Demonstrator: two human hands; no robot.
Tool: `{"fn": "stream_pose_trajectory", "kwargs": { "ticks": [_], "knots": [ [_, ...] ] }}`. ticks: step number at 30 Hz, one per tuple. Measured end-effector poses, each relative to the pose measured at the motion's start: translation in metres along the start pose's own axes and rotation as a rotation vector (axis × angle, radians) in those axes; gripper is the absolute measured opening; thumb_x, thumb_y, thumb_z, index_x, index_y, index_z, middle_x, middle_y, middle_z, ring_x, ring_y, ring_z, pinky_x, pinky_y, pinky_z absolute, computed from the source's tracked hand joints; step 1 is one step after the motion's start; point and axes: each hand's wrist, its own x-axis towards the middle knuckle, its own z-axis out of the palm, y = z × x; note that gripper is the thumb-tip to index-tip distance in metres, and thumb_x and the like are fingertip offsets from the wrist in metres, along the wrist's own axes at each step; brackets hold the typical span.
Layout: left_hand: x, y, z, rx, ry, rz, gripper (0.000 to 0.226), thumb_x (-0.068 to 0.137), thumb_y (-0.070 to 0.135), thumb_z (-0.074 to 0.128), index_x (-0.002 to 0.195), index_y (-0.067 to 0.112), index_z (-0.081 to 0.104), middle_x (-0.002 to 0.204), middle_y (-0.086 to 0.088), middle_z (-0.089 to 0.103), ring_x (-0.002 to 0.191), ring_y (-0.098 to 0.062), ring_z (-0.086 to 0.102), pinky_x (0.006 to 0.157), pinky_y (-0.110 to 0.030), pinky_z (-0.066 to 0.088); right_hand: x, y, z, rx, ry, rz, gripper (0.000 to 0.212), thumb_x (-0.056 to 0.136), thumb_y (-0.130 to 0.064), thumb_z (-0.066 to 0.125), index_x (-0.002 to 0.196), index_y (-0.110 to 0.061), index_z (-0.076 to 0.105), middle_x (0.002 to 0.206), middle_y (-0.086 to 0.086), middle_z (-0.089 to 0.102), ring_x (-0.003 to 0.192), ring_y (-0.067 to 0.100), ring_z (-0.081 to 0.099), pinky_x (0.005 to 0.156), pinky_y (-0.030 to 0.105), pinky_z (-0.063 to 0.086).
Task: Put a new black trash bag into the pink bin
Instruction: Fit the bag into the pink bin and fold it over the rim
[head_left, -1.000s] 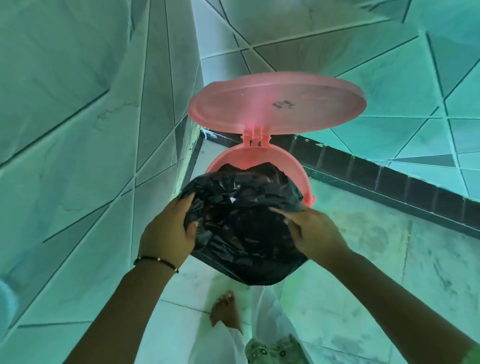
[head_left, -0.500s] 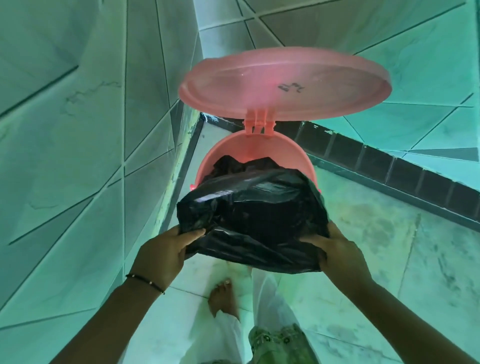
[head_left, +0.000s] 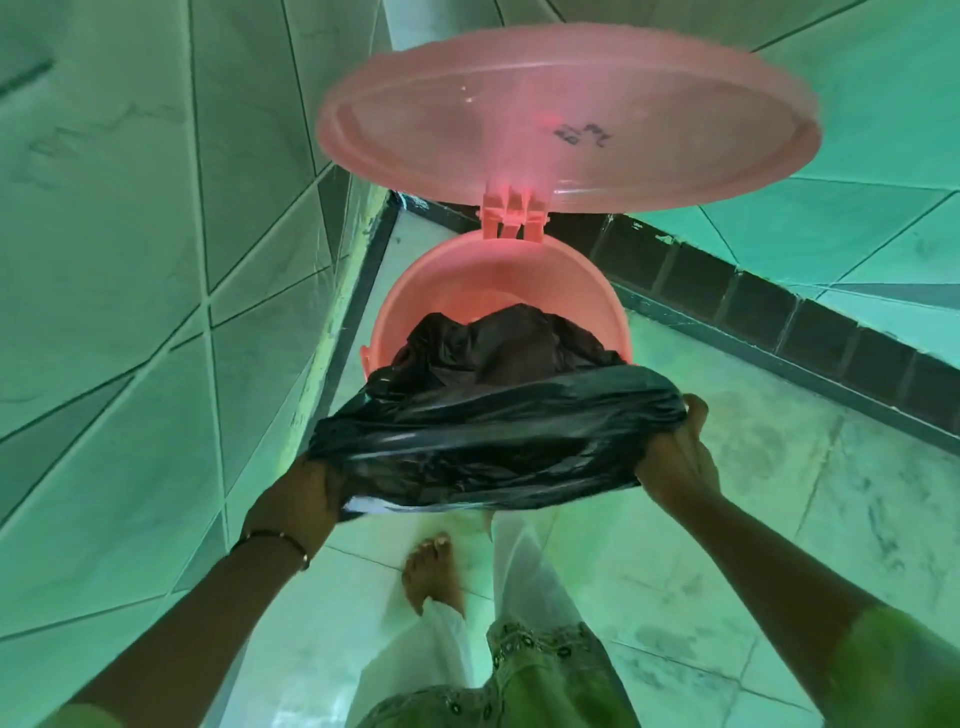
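Bag (head_left: 498, 436) half inside bin (head_left: 498, 280), mouth stretched over near rim, which it hides. Left hand (head_left: 301, 499) and right hand (head_left: 675, 457) grip its edges; fingertips buried in plastic. Lid (head_left: 566, 114) up.

Left hand (head_left: 306, 493) and right hand (head_left: 675, 457) grip black trash bag (head_left: 493, 436) edges; bag mouth stretched between fingers, over pink bin (head_left: 498, 291) near rim; lid (head_left: 566, 119) raised.

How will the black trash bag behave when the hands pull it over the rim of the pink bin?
The black trash bag is probably floppy: it sags and wrinkles between the left hand and right hand. It looks thin and glossy, so likely light and somewhat slippery. It may slide off the pink bin rim.
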Motion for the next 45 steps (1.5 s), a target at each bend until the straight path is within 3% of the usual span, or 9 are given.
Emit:
{"fn": "stream_pose_trajectory", "kwargs": {
  "ticks": [3, 7, 11, 18, 25, 31, 37, 42, 45],
  "knots": [
    [0.028, 0.017, -0.012, -0.118, 0.084, -0.05, 0.031, 0.094, 0.017, 0.045, 0.107, -0.005, 0.061, 0.096, -0.029, 0.064, 0.08, -0.035, 0.056, 0.071, -0.035, 0.039, 0.019, -0.031, -0.016, 0.284, 0.106, 0.082, 0.021, 0.086, -0.007, 0.038, 0.104, -0.018, 0.032, 0.119, 0.011, 0.032, 0.078, 0.042, 0.057, 0.07, 0.05, 0.047],
    [0.069, 0.048, -0.047, -0.194, 0.186, -0.107, 0.035, 0.095, 0.019, 0.045, 0.113, -0.008, 0.058, 0.113, -0.035, 0.06, 0.105, -0.047, 0.056, 0.091, -0.046, 0.043, 0.06, -0.052, -0.041, 0.436, 0.191, 0.083, 0.032, 0.079, 0.005, 0.038, 0.107, -0.001, 0.052, 0.11, 0.021, 0.05, 0.093, 0.039, 0.056, 0.083, 0.049, 0.048],
    [0.094, 0.078, -0.076, -0.409, 0.244, -0.128, 0.035, 0.092, 0.02, 0.052, 0.107, -0.009, 0.063, 0.109, -0.032, 0.063, 0.098, -0.039, 0.06, 0.088, -0.042, 0.045, 0.077, -0.066, -0.071, 0.457, 0.166, 0.049, 0.032, 0.079, 0.009, 0.041, 0.1, 0.004, 0.064, 0.074, 0.011, 0.055, 0.076, 0.027, 0.053, 0.067, 0.04, 0.046],
    [0.113, 0.113, -0.102, -0.597, 0.289, 0.041, 0.035, 0.088, 0.01, 0.058, 0.123, 0.006, 0.059, 0.126, -0.015, 0.062, 0.105, -0.019, 0.058, 0.087, -0.011, 0.037, 0.087, -0.089, -0.105, -0.044, 0.353, -0.535, 0.033, 0.086, -0.01, 0.052, 0.112, -0.023, 0.067, 0.129, 0.011, 0.048, 0.102, 0.037, 0.059, 0.084, 0.042, 0.051],
    [0.133, 0.112, -0.088, -0.75, 0.17, -0.015, 0.035, 0.087, 0.001, 0.056, 0.122, 0.004, 0.059, 0.118, -0.014, 0.063, 0.098, -0.023, 0.057, 0.101, -0.029, 0.045, 0.132, -0.088, -0.083, -0.304, 0.109, -0.46, 0.054, 0.084, -0.008, 0.051, 0.132, -0.028, 0.038, 0.119, 0.016, 0.056, 0.097, 0.041, 0.061, 0.077, 0.048, 0.054],
    [0.114, 0.063, -0.072, -0.423, 0.17, 0.076, 0.038, 0.081, -0.002, 0.065, 0.115, 0.013, 0.064, 0.121, -0.021, 0.062, 0.108, -0.038, 0.06, 0.097, -0.048, 0.048, 0.117, -0.034, -0.07, -0.667, 0.02, -0.583, 0.052, 0.089, -0.022, 0.047, 0.138, -0.028, 0.029, 0.109, 0.006, 0.054, 0.093, 0.032, 0.063, 0.065, 0.039, 0.055],
    [0.09, 0.03, -0.049, -0.124, 0.068, 0.165, 0.065, 0.083, 0.001, 0.062, 0.14, 0.023, 0.04, 0.11, -0.006, 0.07, 0.071, -0.017, 0.06, 0.089, -0.031, 0.047, 0.106, -0.011, -0.065, -0.722, 0.07, -0.679, 0.028, 0.093, -0.037, 0.041, 0.114, -0.022, 0.05, 0.102, 0.005, 0.052, 0.083, 0.027, 0.064, 0.052, 0.029, 0.044],
    [0.072, 0.034, -0.019, -0.384, 0.026, 0.044, 0.08, 0.085, 0.003, 0.06, 0.148, 0.027, 0.017, 0.129, -0.006, 0.056, 0.097, -0.033, 0.065, 0.095, -0.044, 0.048, 0.104, 0.004, -0.06, -0.511, 0.061, -0.538, 0.039, 0.092, -0.041, 0.042, 0.129, -0.027, 0.041, 0.113, 0.009, 0.053, 0.092, 0.031, 0.063, 0.063, 0.035, 0.052],
    [0.061, 0.05, -0.006, -0.833, 0.024, -0.158, 0.084, 0.089, 0.0, 0.053, 0.148, 0.03, 0.002, 0.145, -0.012, 0.041, 0.125, -0.037, 0.048, 0.1, -0.053, 0.042, 0.097, 0.012, -0.053, -0.255, -0.014, -0.324, 0.056, 0.089, -0.038, 0.054, 0.139, -0.026, 0.033, 0.125, 0.013, 0.049, 0.101, 0.035, 0.06, 0.075, 0.042, 0.053]
  ]
}}
